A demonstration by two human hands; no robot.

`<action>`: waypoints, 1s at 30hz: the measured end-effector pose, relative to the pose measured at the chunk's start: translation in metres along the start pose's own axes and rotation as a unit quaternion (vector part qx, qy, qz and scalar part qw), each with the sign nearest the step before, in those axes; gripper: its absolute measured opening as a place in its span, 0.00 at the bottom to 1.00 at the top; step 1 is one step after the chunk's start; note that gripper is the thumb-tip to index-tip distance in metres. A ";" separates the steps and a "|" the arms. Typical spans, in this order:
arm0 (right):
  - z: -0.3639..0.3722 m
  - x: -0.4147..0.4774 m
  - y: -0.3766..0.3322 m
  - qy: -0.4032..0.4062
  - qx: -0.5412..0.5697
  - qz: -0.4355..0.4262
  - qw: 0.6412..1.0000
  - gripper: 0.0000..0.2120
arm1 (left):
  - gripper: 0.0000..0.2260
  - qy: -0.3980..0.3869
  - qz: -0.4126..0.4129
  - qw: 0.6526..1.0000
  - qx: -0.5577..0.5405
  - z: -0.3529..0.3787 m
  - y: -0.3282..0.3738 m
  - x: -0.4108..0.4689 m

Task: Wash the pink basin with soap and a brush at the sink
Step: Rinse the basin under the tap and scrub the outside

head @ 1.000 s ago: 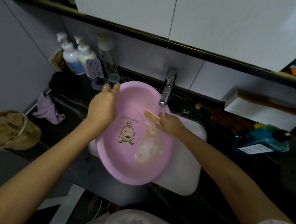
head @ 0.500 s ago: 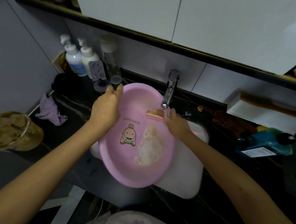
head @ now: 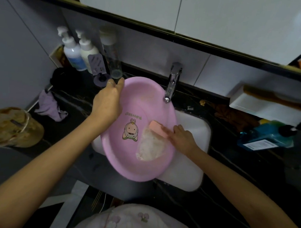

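Observation:
The pink basin (head: 125, 163), with a cartoon sticker on its bottom, rests tilted over the white sink (head: 192, 169). My left hand (head: 107, 102) grips its far left rim. My right hand (head: 182, 138) holds a pink brush (head: 158, 129) against the inside of the basin near the right rim. Foamy soapy water (head: 150, 147) pools just below the brush. The chrome tap (head: 172, 81) stands over the basin's far edge, and no water stream is visible from it.
Two white pump bottles (head: 76, 53), a clear bottle (head: 112, 58) and a purple holder (head: 96, 67) stand at back left. A purple cloth (head: 49, 106) and a brown jar (head: 11, 126) lie left. A blue bottle (head: 266, 136) and a white tray with a brown brush (head: 273, 102) are right.
My right hand has brought the brush from under the tap down into the basin near the foam. The tap's stream is no longer seen. My left hand keeps its grip on the rim.

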State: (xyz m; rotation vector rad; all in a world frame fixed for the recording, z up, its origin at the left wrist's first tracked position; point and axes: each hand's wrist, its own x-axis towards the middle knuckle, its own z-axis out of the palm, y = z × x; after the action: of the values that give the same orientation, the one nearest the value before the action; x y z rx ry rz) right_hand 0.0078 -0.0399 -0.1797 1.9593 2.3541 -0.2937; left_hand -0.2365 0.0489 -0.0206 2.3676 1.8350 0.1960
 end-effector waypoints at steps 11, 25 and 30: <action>-0.013 -0.011 0.000 -0.080 0.067 0.151 0.983 0.23 | 0.33 0.007 0.008 1.000 0.003 0.000 -0.005 -0.001; -0.025 -0.054 -0.047 -0.300 0.445 0.157 0.829 0.19 | 0.29 0.033 0.031 0.999 -0.025 0.000 -0.008 0.001; -0.031 -0.061 -0.061 -0.343 0.539 0.147 0.755 0.19 | 0.28 0.033 0.028 0.999 -0.020 0.000 -0.007 0.001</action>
State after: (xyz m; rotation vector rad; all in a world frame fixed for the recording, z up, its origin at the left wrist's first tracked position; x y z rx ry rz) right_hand -0.0378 -0.1035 -0.1325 1.8656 1.3618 -2.2534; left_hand -0.2430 0.0518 -0.0223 2.4153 1.7764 0.3188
